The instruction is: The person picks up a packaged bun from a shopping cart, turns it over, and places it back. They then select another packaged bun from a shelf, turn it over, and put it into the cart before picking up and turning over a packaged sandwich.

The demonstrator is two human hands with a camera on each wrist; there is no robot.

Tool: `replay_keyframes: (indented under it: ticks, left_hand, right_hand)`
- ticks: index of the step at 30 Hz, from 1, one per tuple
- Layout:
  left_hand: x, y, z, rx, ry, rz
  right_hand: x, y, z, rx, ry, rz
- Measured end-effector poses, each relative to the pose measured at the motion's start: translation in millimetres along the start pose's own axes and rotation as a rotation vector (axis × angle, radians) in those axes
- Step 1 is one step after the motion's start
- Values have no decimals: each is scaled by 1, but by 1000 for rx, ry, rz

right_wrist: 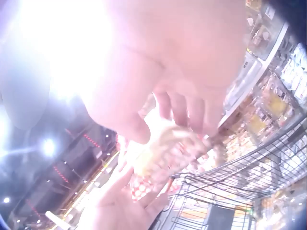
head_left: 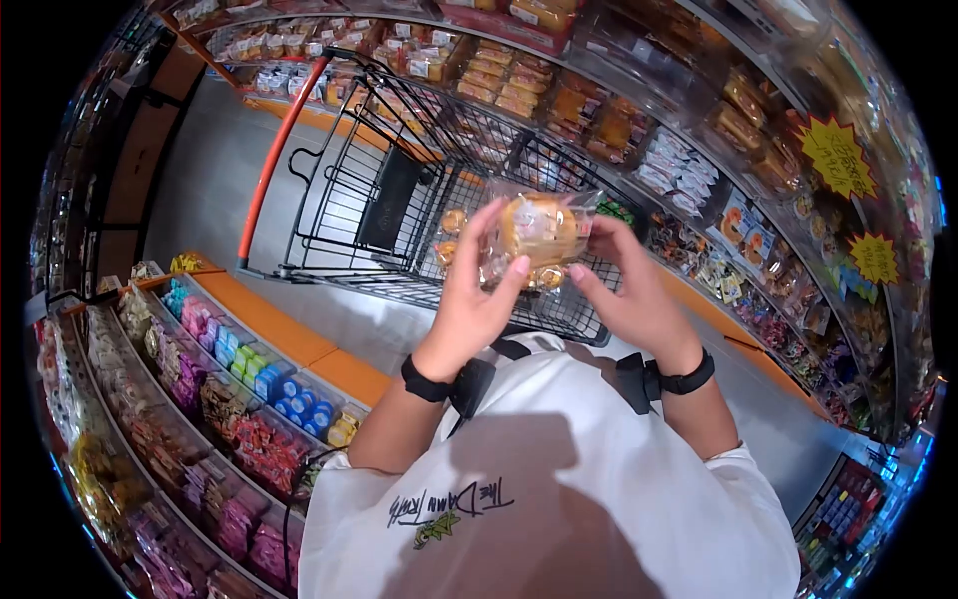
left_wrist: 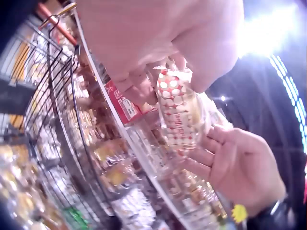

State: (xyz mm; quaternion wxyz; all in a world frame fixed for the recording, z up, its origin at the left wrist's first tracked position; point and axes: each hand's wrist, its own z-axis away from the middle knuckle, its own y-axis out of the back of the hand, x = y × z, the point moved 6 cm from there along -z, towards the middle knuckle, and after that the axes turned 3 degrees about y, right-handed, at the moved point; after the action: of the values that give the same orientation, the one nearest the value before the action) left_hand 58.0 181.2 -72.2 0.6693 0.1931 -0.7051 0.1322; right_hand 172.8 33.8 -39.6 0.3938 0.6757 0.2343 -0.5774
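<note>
A clear plastic pack of bread (head_left: 539,228) is held up over the shopping cart, between both hands. My left hand (head_left: 477,295) grips its left side, thumb on the near face and fingers behind. On the other side my right hand (head_left: 634,295) holds the pack's edge, its fingers passing behind the wrapper and its thumb at the lower corner. In the left wrist view the red and white dotted print of the pack (left_wrist: 176,110) shows between the hands. Glare washes out much of the pack in the right wrist view.
The black wire cart (head_left: 349,190) with a red handle (head_left: 284,150) holds several small wrapped items (head_left: 451,235) and a green pack (head_left: 614,208). Bread shelves (head_left: 504,75) run along the far side. Sweets bins (head_left: 239,399) stand at the left, edged by an orange ledge (head_left: 269,324).
</note>
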Motion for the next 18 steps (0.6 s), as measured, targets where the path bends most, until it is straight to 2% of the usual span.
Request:
replay_keyframes:
  ticks: [2,4,6,7,8,10,11,14,15,16,18]
  left_hand:
    - [-23,11,-4,26,65,57]
    - [-42,22,-6,29,200,94]
    - [-64,28,-12,-30,102,-86]
    - [-67,31,-17,-51,188,-138]
    - [-75,33,-22,-124,114,-242]
    - [-100,36,-28,-200,-43,-412]
    - [-111,41,-32,-155,-136,-553]
    - [-168,60,-49,140,181,-426]
    - [-203,63,-50,93,273,-346]
    - [-239,65,-51,76,498,-70]
    - [-296,60,-47,60,926,493]
  right_hand:
    - [36,-21,-15,-110,-122,65]
    - [75,-48,-31,-138,-327,-370]
    - [108,-73,-48,-106,-466,-756]
    - [133,-88,-52,-102,-504,-801]
    - [151,-97,-59,-102,-444,-763]
    - [193,-118,-70,-44,-494,-880]
    - [204,-123,-77,-19,-493,-874]
    - [255,-157,-86,62,-765,-1058]
    - [267,-167,-87,75,-831,-1092]
    - [264,-168,-86,77,-942,-997]
    - [312,-190,-80,118,-923,-949]
